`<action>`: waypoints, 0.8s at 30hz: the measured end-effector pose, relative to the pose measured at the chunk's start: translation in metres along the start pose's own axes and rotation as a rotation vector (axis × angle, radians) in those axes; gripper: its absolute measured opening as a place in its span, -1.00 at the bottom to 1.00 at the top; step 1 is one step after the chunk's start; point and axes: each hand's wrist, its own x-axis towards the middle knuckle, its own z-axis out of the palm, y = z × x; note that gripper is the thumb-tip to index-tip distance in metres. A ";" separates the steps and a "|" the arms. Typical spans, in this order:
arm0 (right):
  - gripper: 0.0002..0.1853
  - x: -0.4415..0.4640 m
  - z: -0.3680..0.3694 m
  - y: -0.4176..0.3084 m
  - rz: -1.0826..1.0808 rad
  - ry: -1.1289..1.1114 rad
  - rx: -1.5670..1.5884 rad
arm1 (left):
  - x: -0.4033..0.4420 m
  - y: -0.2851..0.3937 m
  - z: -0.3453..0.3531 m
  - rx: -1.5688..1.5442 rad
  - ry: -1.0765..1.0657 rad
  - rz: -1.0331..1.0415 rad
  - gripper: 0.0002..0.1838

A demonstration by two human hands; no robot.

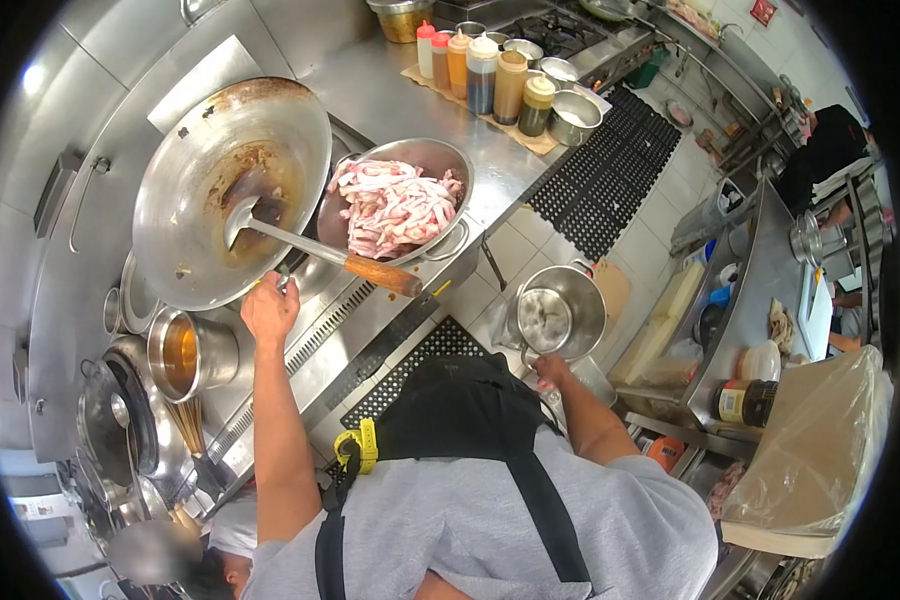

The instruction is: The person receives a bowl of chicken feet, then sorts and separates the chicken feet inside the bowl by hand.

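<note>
My left hand (270, 310) is closed at the near edge of a large wok (160, 220), around a short metal handle there. Brown oily residue lies in the wok's bottom. A wok spatula (300, 242) with a wooden handle rests across the wok, its head in the residue and its grip over the pot beside it. That pot (453, 240) is heaped with strips of raw pale-pink meat (400, 205). Low on my right, my right hand (548, 370) is closed on the handle of a deep metal pot (592, 310). Its bottom shines; whether it holds liquid, I cannot tell.
Several sauce bottles (482, 75) stand on the steel counter. A metal container of amber liquid (195, 350) sits left of my left arm. Black perforated mats (610, 170) cover part of the floor. At right are a counter and another person's dark clothing (825, 150).
</note>
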 end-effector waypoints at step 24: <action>-0.65 -0.112 -0.192 -0.432 -0.920 0.867 -0.061 | 0.000 0.000 -0.001 -0.057 -0.004 -0.025 -0.78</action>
